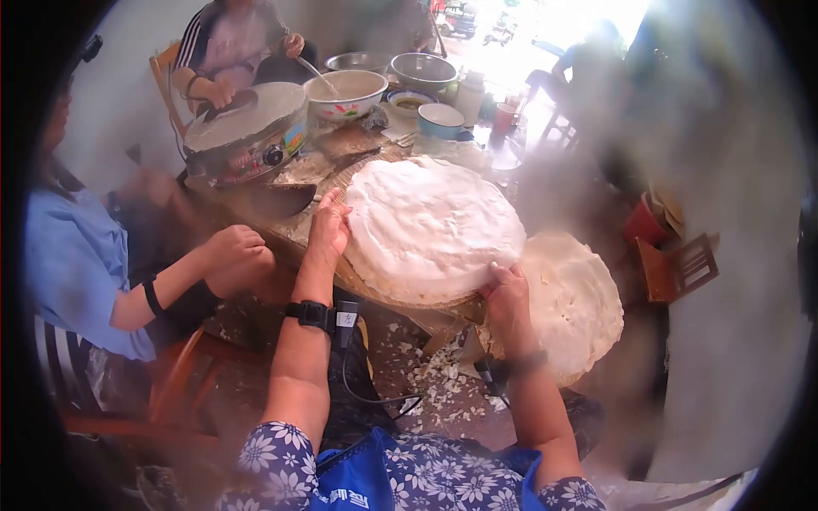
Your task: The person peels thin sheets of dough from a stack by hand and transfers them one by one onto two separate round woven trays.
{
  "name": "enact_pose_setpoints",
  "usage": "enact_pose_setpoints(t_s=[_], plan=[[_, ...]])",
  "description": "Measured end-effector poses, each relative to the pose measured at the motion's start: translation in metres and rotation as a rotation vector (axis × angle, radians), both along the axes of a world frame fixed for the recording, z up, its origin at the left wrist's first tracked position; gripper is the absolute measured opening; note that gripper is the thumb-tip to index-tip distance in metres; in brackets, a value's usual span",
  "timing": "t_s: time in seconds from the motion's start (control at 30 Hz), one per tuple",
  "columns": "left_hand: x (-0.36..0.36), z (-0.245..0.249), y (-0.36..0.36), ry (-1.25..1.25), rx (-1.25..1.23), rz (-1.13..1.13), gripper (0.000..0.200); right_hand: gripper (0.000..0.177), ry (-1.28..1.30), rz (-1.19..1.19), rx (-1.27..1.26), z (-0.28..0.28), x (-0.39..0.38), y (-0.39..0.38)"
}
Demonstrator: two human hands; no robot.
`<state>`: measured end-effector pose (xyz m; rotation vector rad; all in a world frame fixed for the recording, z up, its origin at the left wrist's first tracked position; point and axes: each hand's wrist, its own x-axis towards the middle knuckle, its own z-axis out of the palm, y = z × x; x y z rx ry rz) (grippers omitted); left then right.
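Observation:
A broad round of thin white flatbread (434,226) lies on a round woven tray (400,300) at the table's near edge, its surface wrinkled. My left hand (330,228) is closed at the left edge of the flatbread, thumb and fingers at its rim. At the lower right edge, my right hand (509,300) pinches the flatbread with the thumb on top; its other fingers are partly hidden. Just beyond that hand, to the right, a second pile of pale flatbread (575,298) sits lower down. Whether either hand also grips the tray is hidden.
Across the table, a person works at a round griddle (247,119) with a ladle in the white basin (345,92). Steel bowls (423,70) and a blue bowl (440,119) stand behind. A person in blue (72,247) sits left. Scraps (447,383) litter the floor.

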<state>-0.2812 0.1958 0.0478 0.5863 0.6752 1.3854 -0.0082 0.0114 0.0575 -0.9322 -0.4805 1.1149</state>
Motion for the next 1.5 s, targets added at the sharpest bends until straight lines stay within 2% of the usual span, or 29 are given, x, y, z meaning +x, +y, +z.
enact_pose_setpoints(t_s=[0.07,0.2,0.43,0.5,0.57,0.67,0.77,0.9,1.03,1.13,1.17,1.27,1.3,1.4,1.5], plan=[[-0.002,-0.007,0.006,0.022,0.017,-0.005,0.064,0.023,-0.018,0.018,-0.002,0.000,0.002,0.002],[-0.004,0.011,0.007,0.042,0.079,0.003,0.067,0.021,-0.057,-0.034,0.010,0.021,-0.008,0.003],[-0.006,0.032,0.023,-0.088,0.205,-0.049,0.066,0.017,-0.221,-0.131,0.108,0.052,-0.030,0.000],[-0.004,0.044,0.026,-0.054,0.249,-0.074,0.066,0.017,-0.289,-0.182,0.155,0.061,-0.041,-0.005],[-0.004,0.047,0.035,-0.018,0.318,-0.103,0.065,0.018,-0.242,-0.159,0.117,0.056,-0.047,-0.012],[-0.011,0.047,0.046,0.189,0.326,-0.184,0.064,0.023,-0.100,-0.065,0.053,0.042,-0.064,-0.026],[-0.018,0.022,0.058,0.611,0.344,-0.110,0.062,0.026,0.024,0.012,-0.041,0.015,-0.079,-0.031],[-0.036,-0.003,0.045,0.613,0.186,0.097,0.056,0.021,0.081,0.108,-0.091,-0.002,-0.078,-0.027],[-0.037,-0.020,0.015,0.302,0.105,0.149,0.047,0.019,0.118,0.102,-0.079,0.003,-0.080,-0.025],[-0.015,-0.021,-0.014,0.196,0.050,0.200,0.047,0.019,0.161,0.093,-0.065,0.007,-0.082,-0.024],[-0.010,-0.035,-0.012,0.199,0.078,0.223,0.051,0.018,0.168,0.088,-0.060,0.008,-0.083,-0.023],[0.007,-0.003,-0.051,0.266,0.058,0.266,0.056,0.018,0.157,0.120,-0.107,-0.001,-0.078,-0.021],[0.011,-0.012,-0.048,0.251,0.073,0.288,0.058,0.019,0.149,0.135,-0.135,-0.005,-0.077,-0.021],[0.014,-0.060,-0.023,0.574,0.188,0.350,0.058,0.020,-0.001,0.193,-0.236,0.002,-0.073,-0.031],[0.018,-0.064,-0.019,0.698,0.205,0.461,0.054,0.023,-0.009,0.254,-0.295,-0.006,-0.061,-0.036]])
